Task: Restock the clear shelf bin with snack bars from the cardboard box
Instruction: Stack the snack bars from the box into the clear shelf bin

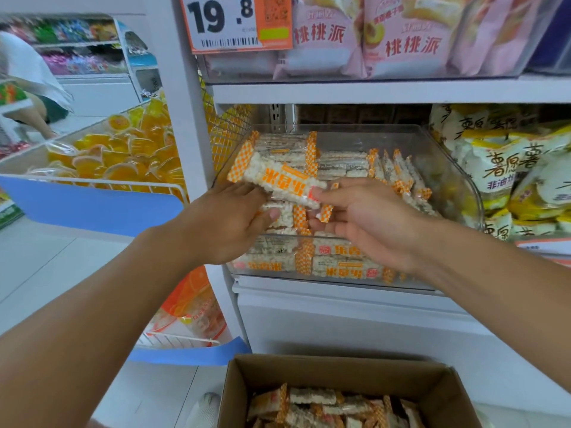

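Observation:
A clear shelf bin (pixel 457 177) on the middle shelf holds several white puffed-rice snack bars with orange checked ends. Over its front left part, my left hand (pixel 228 223) and my right hand (pixel 364 217) both hold a small stack of snack bars (pixel 278 177): the left grips the stack's lower left side, the right pinches its right end. The top bar lies tilted, label up. Below, at the bottom edge, the open cardboard box (pixel 309 370) contains several more of the same bars.
A white shelf upright (pixel 182 118) stands just left of the bin. A wire basket of orange jelly cups (pixel 117 156) hangs further left. Yellow-white snack bags (pixel 509 168) fill the bin to the right. Pink packets (pixel 370 35) and a price tag (pixel 234 23) sit above. A person (pixel 27 84) bends at far left.

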